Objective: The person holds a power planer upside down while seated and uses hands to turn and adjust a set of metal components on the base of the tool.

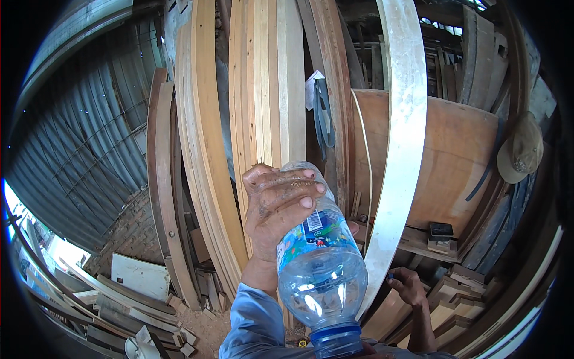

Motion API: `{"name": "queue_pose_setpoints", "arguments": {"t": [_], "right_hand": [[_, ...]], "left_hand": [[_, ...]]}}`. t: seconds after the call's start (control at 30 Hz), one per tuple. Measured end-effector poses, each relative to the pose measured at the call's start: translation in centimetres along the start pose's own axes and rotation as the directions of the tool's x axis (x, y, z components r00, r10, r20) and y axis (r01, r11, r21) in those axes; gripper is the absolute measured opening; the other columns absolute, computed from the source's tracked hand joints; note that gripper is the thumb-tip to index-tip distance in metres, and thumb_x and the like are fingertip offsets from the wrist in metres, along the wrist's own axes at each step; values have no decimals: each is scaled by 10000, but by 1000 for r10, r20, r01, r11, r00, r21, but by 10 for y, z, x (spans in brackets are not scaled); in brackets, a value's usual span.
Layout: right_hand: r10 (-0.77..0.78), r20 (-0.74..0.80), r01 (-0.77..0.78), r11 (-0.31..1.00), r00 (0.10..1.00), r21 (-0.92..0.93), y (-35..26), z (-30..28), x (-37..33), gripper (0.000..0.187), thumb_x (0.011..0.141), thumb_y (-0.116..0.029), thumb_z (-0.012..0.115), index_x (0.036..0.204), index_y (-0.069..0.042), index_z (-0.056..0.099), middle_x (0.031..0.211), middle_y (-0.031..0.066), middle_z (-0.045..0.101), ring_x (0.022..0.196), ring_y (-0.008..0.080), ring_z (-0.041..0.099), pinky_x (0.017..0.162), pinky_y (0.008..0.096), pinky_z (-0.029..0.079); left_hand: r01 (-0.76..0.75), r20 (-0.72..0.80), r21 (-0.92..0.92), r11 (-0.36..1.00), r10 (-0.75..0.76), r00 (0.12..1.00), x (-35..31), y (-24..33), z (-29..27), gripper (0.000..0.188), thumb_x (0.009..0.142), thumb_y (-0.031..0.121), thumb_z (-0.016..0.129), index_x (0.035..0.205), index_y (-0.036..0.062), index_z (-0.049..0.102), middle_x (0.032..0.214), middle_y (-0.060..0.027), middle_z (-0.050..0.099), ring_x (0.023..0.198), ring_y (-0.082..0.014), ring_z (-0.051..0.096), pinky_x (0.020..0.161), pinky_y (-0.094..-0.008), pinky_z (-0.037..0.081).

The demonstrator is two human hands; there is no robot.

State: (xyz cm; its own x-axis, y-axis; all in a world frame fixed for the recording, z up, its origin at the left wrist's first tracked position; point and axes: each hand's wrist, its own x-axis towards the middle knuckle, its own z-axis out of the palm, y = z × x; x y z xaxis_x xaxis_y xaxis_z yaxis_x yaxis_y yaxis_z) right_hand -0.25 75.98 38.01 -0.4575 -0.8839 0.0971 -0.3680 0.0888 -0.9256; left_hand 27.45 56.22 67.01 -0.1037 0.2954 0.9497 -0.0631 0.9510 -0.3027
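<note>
Bottle: the clear plastic bottle (323, 278) is up in front of the wearer, off any surface, base pointing away and neck tipped toward the lower edge of the view.
Left grip: the left hand (280, 206) is wrapped round the bottle near its base, fingers curled over the colourful label (317, 230), closed as far as the bottle's girth lets it.
Right grip: the right hand (409, 287) is low and apart from the bottle, fingertips pinched on a small blue piece (390, 276); whether that is the cap, I cannot tell.
Neck: a blue band (336, 335) circles it; the mouth is cut off by the frame, so open or capped is unclear.
Done: lifting and tipping, by my judgement.
Left: the bottle is not yet set down; how much liquid remains cannot be told.
Behind: tall planks (260, 90) stand upright, beside a pale curved board (403, 137).
</note>
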Motion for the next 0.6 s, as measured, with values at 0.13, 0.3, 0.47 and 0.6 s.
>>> {"name": "queue_pose_setpoints", "arguments": {"t": [0.13,0.3,0.47,0.6], "right_hand": [[-20,2,20,1000,1000,-4,4,0,0,236,931,-16,739,1161,20,704,985,55,729,922,124,630,859,313,524],[3,14,-4,999,1000,40,-12,4,0,251,933,-63,754,1164,19,704,986,60,729,926,131,630,865,320,525],[-30,3,30,999,1000,14,-7,3,-2,256,939,-74,752,1163,37,696,983,55,714,883,121,635,811,298,537],[-22,-7,22,1000,1000,-11,-11,3,-1,266,937,-78,756,1170,36,696,982,57,714,885,122,636,813,299,537]], "left_hand": [[-28,-34,-34,999,27,999,1,-3,4,889,616,305,1026,1301,180,472,1095,-41,680,1112,-260,678,1108,-494,378],[96,-113,-119,988,-109,988,6,6,5,764,545,295,1052,1151,242,590,1061,9,734,1065,-226,703,1017,-420,415],[97,-127,-149,984,-116,985,3,1,9,730,541,286,1051,1125,242,615,1053,11,742,1053,-222,709,999,-408,421],[91,-122,-160,983,-111,986,3,-3,10,700,543,277,1047,1106,248,632,1044,14,750,1045,-219,713,984,-401,423]]}}
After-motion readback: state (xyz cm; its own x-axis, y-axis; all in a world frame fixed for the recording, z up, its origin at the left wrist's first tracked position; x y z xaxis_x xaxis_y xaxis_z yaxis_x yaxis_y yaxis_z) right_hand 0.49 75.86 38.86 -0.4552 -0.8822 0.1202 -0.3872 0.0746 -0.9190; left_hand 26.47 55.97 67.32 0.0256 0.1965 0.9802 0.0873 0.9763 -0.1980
